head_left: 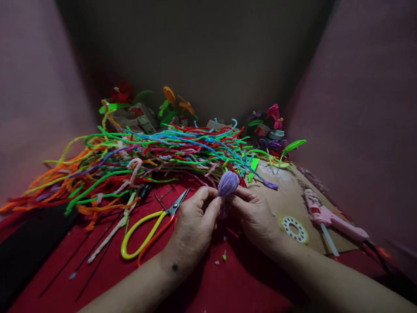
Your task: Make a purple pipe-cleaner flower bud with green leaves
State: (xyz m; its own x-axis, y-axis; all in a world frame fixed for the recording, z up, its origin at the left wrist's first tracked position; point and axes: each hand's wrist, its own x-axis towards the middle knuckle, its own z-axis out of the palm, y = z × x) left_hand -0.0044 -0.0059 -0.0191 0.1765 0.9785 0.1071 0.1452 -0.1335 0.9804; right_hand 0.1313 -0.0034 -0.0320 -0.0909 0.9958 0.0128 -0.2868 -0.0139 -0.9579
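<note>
Petal (229,183), purple and fuzzy, stands just right of the middle of the head view, rounded end up and leaning towards 1 o'clock; take it as the centre of the clock. At its narrow base, the left hand (195,221) comes in from 8 o'clock with thumb and forefinger pinched on it. The right hand (254,213) reaches in from 4 o'clock, thumb and forefinger closed on the lower right side of the same base, their contact partly hidden.

Scissors (166,211) with one yellow and one orange-red handle lie at 8 o'clock, just beside the left hand, blades towards 1 o'clock. Further out that way, thin dark rods (94,271) rest on a red cloth (130,291). A broad heap of coloured fuzzy stems (163,152) spreads from 9 to 12 o'clock, with an orange flower (186,104) behind it towards 11.

Brown cardboard (276,195) lies at 3 o'clock. On it, a white ring with holes (295,229) sits at 4 o'clock near the right forearm, and a pink glue gun (335,219) farther out between 3 and 4. A pink flower (275,116) rises between 1 and 2 o'clock, and a small green scrap (224,255) lies at 6.
</note>
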